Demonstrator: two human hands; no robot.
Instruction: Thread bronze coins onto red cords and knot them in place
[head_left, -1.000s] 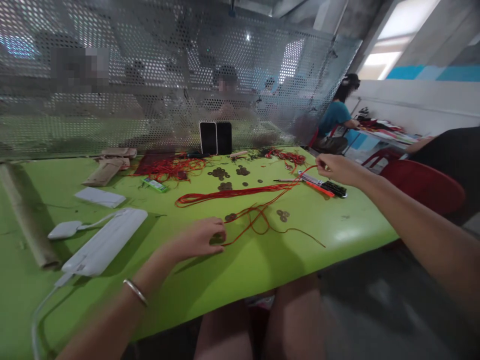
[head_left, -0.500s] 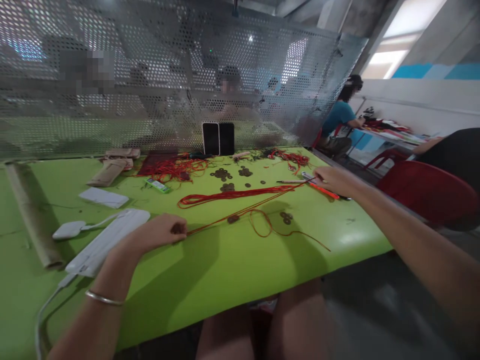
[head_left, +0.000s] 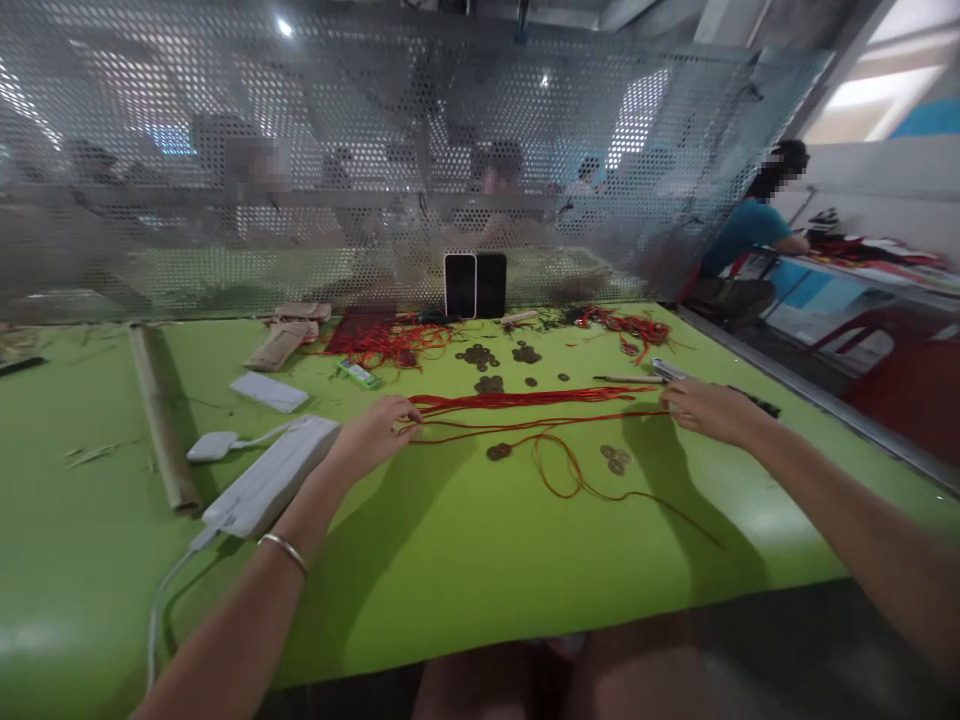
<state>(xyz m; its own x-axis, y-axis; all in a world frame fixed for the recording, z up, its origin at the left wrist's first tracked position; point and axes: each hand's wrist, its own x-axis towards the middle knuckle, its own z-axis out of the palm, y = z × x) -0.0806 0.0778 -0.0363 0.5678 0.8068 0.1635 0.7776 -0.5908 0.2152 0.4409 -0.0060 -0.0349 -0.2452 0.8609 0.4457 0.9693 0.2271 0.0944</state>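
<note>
My left hand pinches one end of a thin red cord, at the left end of a longer bundle of red cords. At the other end, my right hand has its fingers closed on the cord, which runs nearly straight between both hands just above the table. The bundle lies behind it, roughly parallel. In front, a loose red cord curls in a loop, with a dark round coin-like piece at its left end. Several similar coins lie to the right.
Piles of coins and tangled red cords lie farther back on the green table. Two phones lean against a perforated metal screen. A white power strip and a bamboo tube are at left. A person sits at right.
My left hand has moved up to the left end of the bundle. The right hand has come lower, and the cord between them is now nearly level. The view has turned left.
</note>
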